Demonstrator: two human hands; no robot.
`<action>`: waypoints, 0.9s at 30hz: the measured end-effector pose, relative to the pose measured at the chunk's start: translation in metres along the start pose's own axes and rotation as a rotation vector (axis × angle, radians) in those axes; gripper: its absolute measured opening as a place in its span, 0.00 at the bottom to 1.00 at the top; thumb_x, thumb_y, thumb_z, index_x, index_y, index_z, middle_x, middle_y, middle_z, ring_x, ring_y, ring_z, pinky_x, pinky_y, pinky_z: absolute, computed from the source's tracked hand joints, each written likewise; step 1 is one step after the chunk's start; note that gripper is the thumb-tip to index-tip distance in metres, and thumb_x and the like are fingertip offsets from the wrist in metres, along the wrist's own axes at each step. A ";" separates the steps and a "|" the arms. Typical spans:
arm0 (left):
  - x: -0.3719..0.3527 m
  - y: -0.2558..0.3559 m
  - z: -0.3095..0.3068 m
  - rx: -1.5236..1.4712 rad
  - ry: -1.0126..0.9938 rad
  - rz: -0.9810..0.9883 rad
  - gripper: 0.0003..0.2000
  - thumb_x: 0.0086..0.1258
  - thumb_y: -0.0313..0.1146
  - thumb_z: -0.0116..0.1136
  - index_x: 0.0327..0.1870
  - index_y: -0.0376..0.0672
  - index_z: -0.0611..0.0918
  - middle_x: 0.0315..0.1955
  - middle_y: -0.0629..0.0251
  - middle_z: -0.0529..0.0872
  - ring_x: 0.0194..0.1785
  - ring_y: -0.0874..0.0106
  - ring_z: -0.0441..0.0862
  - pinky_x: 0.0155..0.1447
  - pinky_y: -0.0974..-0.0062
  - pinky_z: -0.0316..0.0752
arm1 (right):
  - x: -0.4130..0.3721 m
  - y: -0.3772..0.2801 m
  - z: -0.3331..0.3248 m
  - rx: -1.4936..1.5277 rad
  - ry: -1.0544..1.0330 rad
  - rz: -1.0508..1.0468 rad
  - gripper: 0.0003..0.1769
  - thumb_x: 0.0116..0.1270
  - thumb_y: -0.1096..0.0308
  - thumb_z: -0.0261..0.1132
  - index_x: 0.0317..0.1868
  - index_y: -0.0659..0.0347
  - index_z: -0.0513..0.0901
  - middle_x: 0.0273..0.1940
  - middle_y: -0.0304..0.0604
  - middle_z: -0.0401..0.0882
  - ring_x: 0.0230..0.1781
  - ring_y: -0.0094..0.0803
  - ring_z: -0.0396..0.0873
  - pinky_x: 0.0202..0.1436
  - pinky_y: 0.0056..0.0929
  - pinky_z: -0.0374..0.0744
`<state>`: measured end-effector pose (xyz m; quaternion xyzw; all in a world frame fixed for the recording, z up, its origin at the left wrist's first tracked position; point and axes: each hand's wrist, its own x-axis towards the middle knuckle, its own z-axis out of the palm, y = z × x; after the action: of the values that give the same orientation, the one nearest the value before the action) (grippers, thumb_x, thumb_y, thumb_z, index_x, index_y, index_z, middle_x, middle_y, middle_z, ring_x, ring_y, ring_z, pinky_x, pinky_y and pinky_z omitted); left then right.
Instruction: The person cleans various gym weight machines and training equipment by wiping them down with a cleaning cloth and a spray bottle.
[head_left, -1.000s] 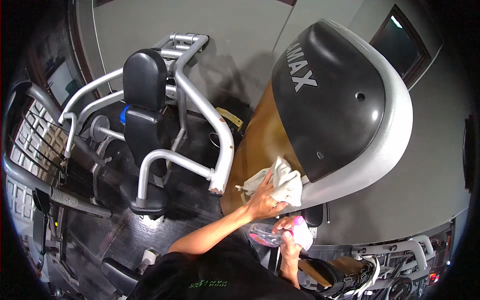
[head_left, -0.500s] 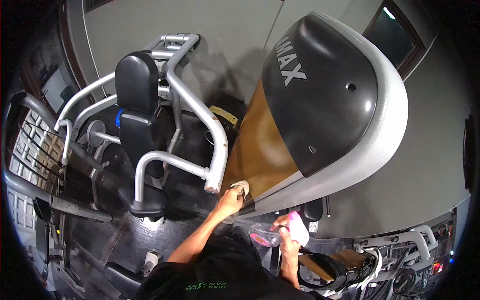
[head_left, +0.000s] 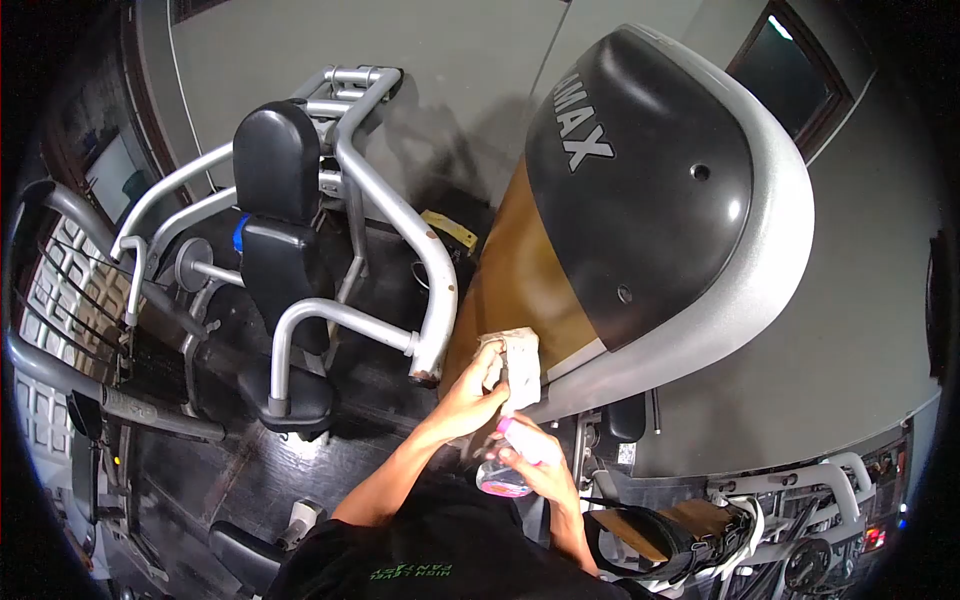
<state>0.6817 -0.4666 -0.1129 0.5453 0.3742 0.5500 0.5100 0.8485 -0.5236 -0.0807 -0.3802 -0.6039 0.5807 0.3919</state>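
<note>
My left hand (head_left: 474, 398) holds a pale, crumpled cloth (head_left: 523, 370) in front of the lower brown panel (head_left: 520, 280) of a large black, brown and silver machine cover (head_left: 650, 190). Just below and to the right, my right hand (head_left: 540, 464) grips a clear spray bottle (head_left: 503, 478) with a pink and white top. The bottle's nozzle is close to the cloth's lower edge. Whether the cloth touches the panel cannot be made out.
A gym machine with a black padded seat (head_left: 275, 165) and silver tube frame (head_left: 400, 215) stands at the left. Another silver machine (head_left: 815, 485) is at the lower right. A yellow object (head_left: 449, 230) lies behind the frame.
The cloth has come away from the panel's lower tip and now hangs more spread out. My right hand has moved left with the bottle, up close to the cloth.
</note>
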 end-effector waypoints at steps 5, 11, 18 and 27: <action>0.000 0.003 -0.013 0.002 -0.046 -0.068 0.27 0.67 0.30 0.59 0.64 0.31 0.65 0.55 0.44 0.76 0.60 0.63 0.74 0.63 0.70 0.67 | -0.003 -0.010 0.003 -0.130 0.009 -0.071 0.16 0.63 0.72 0.65 0.51 0.69 0.79 0.40 0.45 0.80 0.36 0.27 0.79 0.39 0.25 0.77; 0.000 0.029 -0.033 0.209 -0.207 -0.182 0.21 0.71 0.38 0.57 0.58 0.31 0.73 0.47 0.50 0.82 0.51 0.67 0.79 0.58 0.71 0.71 | -0.007 -0.014 -0.002 -0.070 0.080 -0.092 0.20 0.61 0.71 0.66 0.54 0.68 0.79 0.39 0.45 0.80 0.34 0.26 0.77 0.38 0.23 0.75; -0.008 0.041 -0.060 -0.248 -0.196 -0.438 0.16 0.75 0.36 0.48 0.58 0.35 0.73 0.50 0.56 0.77 0.36 0.65 0.86 0.38 0.74 0.85 | -0.007 -0.016 -0.001 -0.102 0.047 -0.159 0.20 0.63 0.70 0.65 0.55 0.70 0.77 0.43 0.46 0.78 0.38 0.27 0.78 0.39 0.22 0.78; -0.043 0.083 -0.058 0.001 -0.022 -0.212 0.15 0.69 0.23 0.53 0.55 0.36 0.71 0.28 0.63 0.79 0.28 0.78 0.80 0.33 0.80 0.79 | -0.003 -0.005 0.004 0.018 0.128 -0.100 0.25 0.64 0.65 0.66 0.57 0.72 0.75 0.50 0.46 0.73 0.44 0.27 0.75 0.46 0.24 0.76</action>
<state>0.6072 -0.5167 -0.0493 0.5088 0.4245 0.4867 0.5693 0.8459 -0.5281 -0.0760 -0.3821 -0.5908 0.5403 0.4615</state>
